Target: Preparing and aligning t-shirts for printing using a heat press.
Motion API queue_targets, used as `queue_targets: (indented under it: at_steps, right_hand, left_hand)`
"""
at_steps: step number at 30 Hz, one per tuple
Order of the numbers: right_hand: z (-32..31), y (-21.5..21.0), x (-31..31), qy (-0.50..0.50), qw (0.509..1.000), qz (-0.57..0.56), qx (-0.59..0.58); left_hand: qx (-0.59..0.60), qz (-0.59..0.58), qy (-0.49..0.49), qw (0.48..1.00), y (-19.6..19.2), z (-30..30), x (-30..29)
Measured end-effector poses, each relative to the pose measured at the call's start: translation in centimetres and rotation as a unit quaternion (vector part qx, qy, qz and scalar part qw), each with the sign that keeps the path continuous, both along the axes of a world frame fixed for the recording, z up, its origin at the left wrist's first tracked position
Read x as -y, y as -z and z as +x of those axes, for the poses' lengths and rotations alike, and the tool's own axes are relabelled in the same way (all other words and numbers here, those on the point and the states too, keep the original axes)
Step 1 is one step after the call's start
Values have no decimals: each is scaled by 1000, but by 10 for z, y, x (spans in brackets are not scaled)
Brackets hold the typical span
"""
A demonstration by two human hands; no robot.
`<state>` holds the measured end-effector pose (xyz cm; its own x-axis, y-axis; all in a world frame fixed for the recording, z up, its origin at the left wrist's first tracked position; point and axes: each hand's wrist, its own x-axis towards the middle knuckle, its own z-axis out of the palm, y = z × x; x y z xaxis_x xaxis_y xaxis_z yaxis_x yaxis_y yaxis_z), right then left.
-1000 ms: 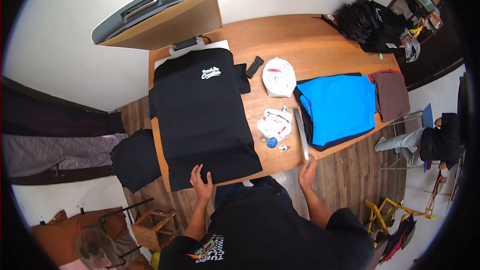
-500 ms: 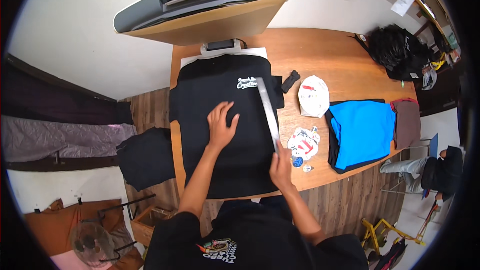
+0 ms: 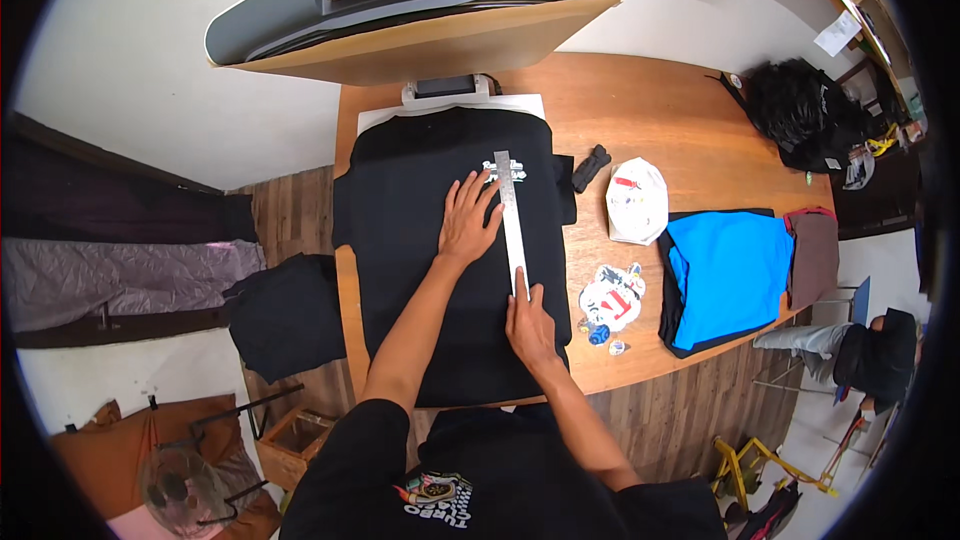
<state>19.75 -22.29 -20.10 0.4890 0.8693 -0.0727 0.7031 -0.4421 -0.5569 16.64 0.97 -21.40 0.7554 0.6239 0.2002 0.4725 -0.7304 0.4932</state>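
A black T-shirt (image 3: 395,270) lies spread on the lower plate of a heat press. White lettering (image 3: 517,177) is printed on its upper right chest. Across that print rests a metal ruler (image 3: 512,230), running nearly straight toward me, its far end covering part of the letters. My right hand (image 3: 530,328) grips the ruler's near end. Beside the ruler, my left hand (image 3: 468,223) lies on the shirt with fingers stretched out, its fingertips close to the print and the ruler's edge.
The press's raised lid (image 3: 420,30) hangs over the far edge. Right of the shirt are a black bundle (image 3: 591,168), a white bag (image 3: 636,202), stickers (image 3: 610,300) and folded blue cloth (image 3: 730,270). A person (image 3: 875,360) sits at far right. Dark cloth (image 3: 285,318) hangs left.
The ruler has swung left from the print's right side and now lies over the lettering. My right hand moved left with it; my left hand slid right and forward toward the print.
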Motion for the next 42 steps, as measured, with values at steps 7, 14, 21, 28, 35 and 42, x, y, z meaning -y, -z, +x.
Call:
queue_targets:
  at_steps: [7, 14, 21, 28, 35, 42]
  right_hand:
    - [14, 5, -1, -46, 996, -19, 80]
    - [19, 4, 0, -19, 991, -35, 125]
    - [18, 4, -3, -45, 994, 11, 103]
    - [19, 7, -6, -56, 993, 17, 106]
    - [19, 6, -5, -35, 994, -21, 104]
    - [20, 1, -6, -48, 995, 22, 89]
  left_hand:
    - [-13, 15, -28, 999, -2, 3, 0]
    - [-56, 20, -30, 998, -3, 5, 1]
    - [-81, -11, -8, 997, -3, 5, 1]
    - [-54, 24, -24, 998, -4, 4, 1]
    - [-31, 18, -30, 999, -1, 4, 0]
    - [-65, 0, -56, 996, -4, 4, 3]
